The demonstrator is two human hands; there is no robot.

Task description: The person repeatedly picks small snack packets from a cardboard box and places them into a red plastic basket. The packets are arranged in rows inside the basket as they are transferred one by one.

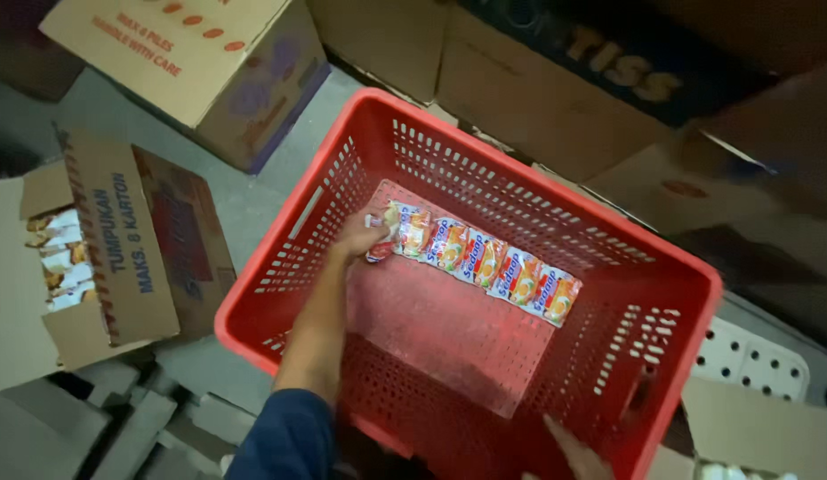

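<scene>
**Laying a sachet strip in the red crate**

Landmark: red plastic crate [280, 293], perforated walls, sitting on the floor among cardboard cartons. An open carton [84, 258] with packets inside lies left of the crate; a closed carton [191, 62] sits beyond its far-left corner; a white perforated piece [751, 360] is at its right side.

Inside the crate, a strip of orange-and-white sachets [485, 262] runs along the floor near the far wall, slanting from upper left to lower right.

My left hand [360, 238] reaches in over the left wall, fingers closed on the strip's left end. My right hand [578, 453] is at the near rim, only partly in view; I can't tell if it grips.

Doing it well, I judge: keep the strip flat and untwisted, pressed close to the far wall.
</scene>
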